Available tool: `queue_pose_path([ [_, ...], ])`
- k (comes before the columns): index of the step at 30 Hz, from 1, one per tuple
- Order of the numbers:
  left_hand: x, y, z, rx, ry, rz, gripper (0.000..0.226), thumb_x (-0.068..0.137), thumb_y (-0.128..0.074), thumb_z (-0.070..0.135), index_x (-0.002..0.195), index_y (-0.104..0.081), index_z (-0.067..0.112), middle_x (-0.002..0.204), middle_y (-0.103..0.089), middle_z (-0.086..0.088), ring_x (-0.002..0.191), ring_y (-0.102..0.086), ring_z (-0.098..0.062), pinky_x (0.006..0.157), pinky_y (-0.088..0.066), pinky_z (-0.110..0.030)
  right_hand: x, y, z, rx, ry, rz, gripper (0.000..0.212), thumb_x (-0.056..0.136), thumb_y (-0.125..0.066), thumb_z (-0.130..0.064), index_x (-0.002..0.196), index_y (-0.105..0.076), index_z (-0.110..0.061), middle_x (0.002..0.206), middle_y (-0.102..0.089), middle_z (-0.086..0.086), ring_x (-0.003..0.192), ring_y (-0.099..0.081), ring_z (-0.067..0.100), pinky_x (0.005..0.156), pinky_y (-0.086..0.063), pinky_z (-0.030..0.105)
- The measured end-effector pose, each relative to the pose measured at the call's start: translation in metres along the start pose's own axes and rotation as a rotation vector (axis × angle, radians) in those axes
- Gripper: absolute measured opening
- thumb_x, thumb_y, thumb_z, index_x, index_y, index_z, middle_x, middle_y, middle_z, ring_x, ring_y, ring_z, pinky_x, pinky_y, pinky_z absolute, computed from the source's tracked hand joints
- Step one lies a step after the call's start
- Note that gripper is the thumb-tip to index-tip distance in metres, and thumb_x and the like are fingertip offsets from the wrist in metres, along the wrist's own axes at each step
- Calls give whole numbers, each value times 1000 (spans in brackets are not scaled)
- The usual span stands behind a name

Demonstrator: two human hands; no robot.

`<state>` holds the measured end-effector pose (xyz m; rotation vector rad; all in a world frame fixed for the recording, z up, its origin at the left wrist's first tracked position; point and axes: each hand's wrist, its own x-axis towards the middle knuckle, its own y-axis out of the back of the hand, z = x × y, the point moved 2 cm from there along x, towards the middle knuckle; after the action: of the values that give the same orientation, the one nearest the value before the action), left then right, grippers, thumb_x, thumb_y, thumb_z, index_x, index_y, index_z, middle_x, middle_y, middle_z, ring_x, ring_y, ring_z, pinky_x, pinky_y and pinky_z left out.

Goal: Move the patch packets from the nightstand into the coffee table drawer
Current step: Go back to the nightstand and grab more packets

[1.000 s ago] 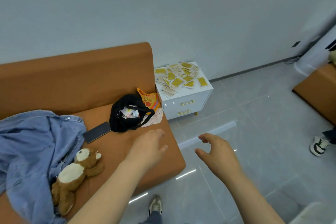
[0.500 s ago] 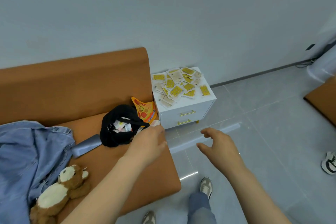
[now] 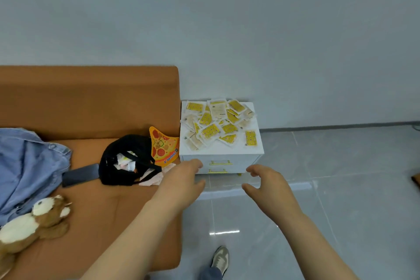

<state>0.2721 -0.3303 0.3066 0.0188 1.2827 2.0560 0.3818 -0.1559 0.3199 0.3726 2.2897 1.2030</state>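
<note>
While both hands hover short of the nightstand (image 3: 229,150), neither holds anything. Left hand (image 3: 179,179): palm down, fingers loosely extended, tips reaching toward the cabinet's front left corner. Right hand (image 3: 268,185): fingers spread and curved, thumb held apart, a wide empty cup below the front right corner.

Patch packets (image 3: 210,130): a loose heap of flat yellow-and-white sachets on the nightstand top, overlapping each other from the back edge forward, thickest at the left edge and centre. One packet lies apart near the right edge. A bare strip runs along the front edge. Coffee table and its drawer: not in view.

Handling, as judged: packets look thin, very light and bendable, likely slick-faced, so they should slide over one another and fan out when squeezed. Lying flat, a single one gives little to pinch. Better to rake the heap together with both hands into a bundle, draw it to the front edge, then clamp it between thumbs above and fingers beneath. Strays could slip off the left edge against the orange sofa (image 3: 91,102) or drop to the tiled floor (image 3: 341,188).

Nearby on the sofa seat: black bag (image 3: 113,166), pizza-slice card (image 3: 163,145), dark phone (image 3: 80,175).
</note>
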Motion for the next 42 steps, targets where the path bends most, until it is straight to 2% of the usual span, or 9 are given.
queue_pose_path([
  [6, 29, -16, 34, 3, 40, 11, 42, 90, -53, 28, 131, -48, 21, 130, -56, 2, 118, -52, -16, 89, -42, -26, 34, 24, 33, -19, 36, -37, 45, 88, -63, -28, 131, -51, -23, 126, -58, -4, 117, -52, 12, 91, -39, 20],
  [14, 69, -18, 38, -21, 98, 17, 42, 91, -54, 28, 132, -47, 20, 131, -55, 2, 120, -51, -15, 92, -41, -25, 83, 34, 45, -19, 49, -74, 45, 88, -64, -29, 131, -51, -23, 126, -57, -4, 116, -52, 13, 88, -38, 19],
  [19, 115, -9, 38, -42, 112, 16, 42, 91, -54, 27, 132, -47, 20, 131, -55, 3, 117, -52, -15, 89, -42, -25, 129, 41, 40, -43, 54, -89, 45, 89, -62, -31, 132, -50, -24, 127, -57, -5, 117, -51, 12, 87, -37, 20],
  [30, 230, 44, 25, -22, 76, -22, 41, 92, -53, 28, 131, -47, 19, 131, -55, 1, 118, -52, -17, 94, -45, -28, 243, 59, 4, -83, 22, -98, 45, 88, -62, -30, 131, -51, -23, 126, -57, -4, 115, -53, 12, 83, -37, 19],
  [42, 295, 49, 4, -21, 176, -64, 41, 93, -53, 30, 132, -46, 20, 130, -55, 1, 116, -54, -18, 90, -46, -29, 332, 56, 2, -137, 19, -184, 43, 88, -63, -30, 129, -53, -24, 126, -58, -4, 114, -55, 14, 86, -42, 23],
])
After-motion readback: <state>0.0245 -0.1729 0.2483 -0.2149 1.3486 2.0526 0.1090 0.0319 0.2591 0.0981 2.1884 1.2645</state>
